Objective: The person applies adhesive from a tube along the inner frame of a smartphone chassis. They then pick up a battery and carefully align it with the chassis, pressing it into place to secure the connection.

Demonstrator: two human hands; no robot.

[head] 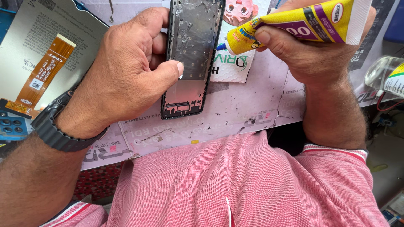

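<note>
Left hand (126, 71) — curled, not spread. Fingers wrap behind the left edge of one black phone frame (191, 59); the thumb (166, 71) lies flat across the frame's front, pressing it against the fingers. A dark grey watch strap (63, 132) circles the wrist.

Right hand (303, 46) — closed in a pinch on one yellow glue tube (303, 23), thumb under, fingers over. The tube has a purple band and a white crimped end; its blue nozzle (221, 46) points left and sits at the frame's right edge, touching or just short of it — the view is too tight to tell which.

Phone frame — one, held upright above the work surface, between the two hands. Inner plate is silvery with a wrinkled clear film; the lower section shows open cut-outs.

Surroundings, counted:
- One pale pink cardboard sheet (235, 113), scratched and spotted with dark marks, under both hands.
- One white bubble mailer (235, 65) with green lettering, lying on the cardboard just behind the nozzle.
- One cartoon sticker or card (237, 10), pink figure, at the top edge, partly hidden by the frame.
- One display panel back (29, 46), metallic, far left, with one orange flex cable (44, 71) lying across it.
- One clear bottle (385, 73) with a yellow label, far right, lying tilted.
- One red wire (389, 107) below the bottle.

Foreground: the person's pink shirt (235, 185) fills the lower view and hides the near edge of the cardboard.
</note>
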